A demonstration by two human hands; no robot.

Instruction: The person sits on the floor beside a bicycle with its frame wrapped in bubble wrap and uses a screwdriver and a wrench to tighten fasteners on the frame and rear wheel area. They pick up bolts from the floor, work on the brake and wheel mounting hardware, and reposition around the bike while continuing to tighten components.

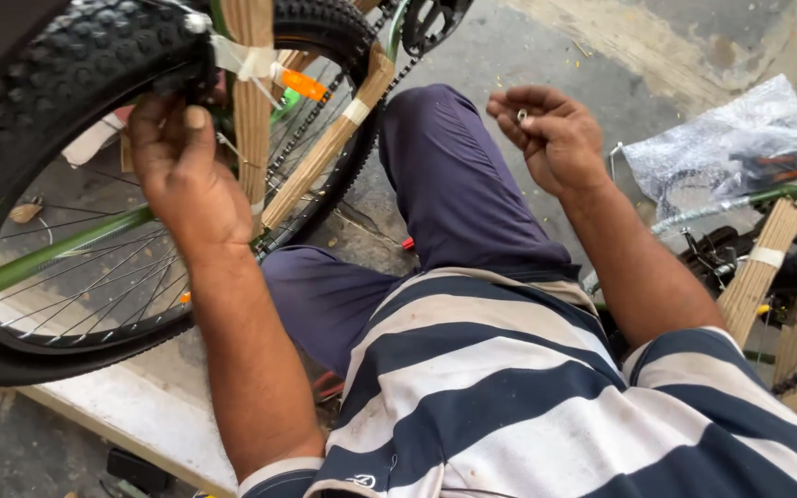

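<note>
My left hand reaches up to the rear of a bicycle wheel and grips a dark part by the knobbly black tyre, next to a frame tube wrapped in brown cardboard. My right hand is raised over my knee, its fingertips pinching a small metal nut. An orange reflector sits among the spokes just right of my left hand. My legs in dark blue trousers lie between the hands.
A green frame tube crosses the wheel. The chain and a black chainring are at top centre. A clear plastic bag of parts lies on the concrete at right, above more cardboard-wrapped bicycle parts.
</note>
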